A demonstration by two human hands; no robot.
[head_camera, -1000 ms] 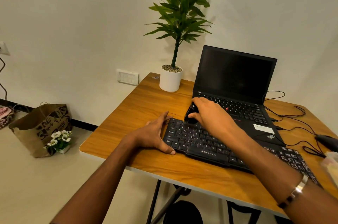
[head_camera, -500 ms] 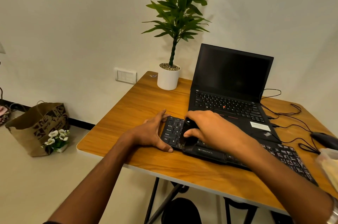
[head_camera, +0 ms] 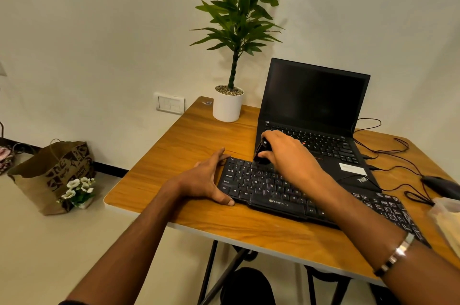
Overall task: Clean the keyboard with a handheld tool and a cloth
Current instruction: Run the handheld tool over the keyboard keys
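Observation:
A black keyboard (head_camera: 268, 190) lies across the front of the wooden table (head_camera: 199, 135), in front of the laptop. My right hand (head_camera: 286, 155) grips a small black handheld cleaning tool (head_camera: 261, 152) and holds its lower end against the keyboard's top rows near the left side. My left hand (head_camera: 206, 180) rests flat against the keyboard's left end, thumb along the front corner and fingers by the back corner. A pale cloth-like thing (head_camera: 448, 222) shows at the right edge, partly cut off.
An open black laptop (head_camera: 316, 105) stands behind the keyboard. A potted plant in a white pot (head_camera: 227, 105) sits at the back left corner. A black mouse (head_camera: 440, 185) and cables (head_camera: 388, 155) lie at the right. A paper bag (head_camera: 49, 175) stands on the floor.
My right hand has swept the tool from the keyboard's front rows back up to its top rows. The left hand stays against the keyboard's left end.

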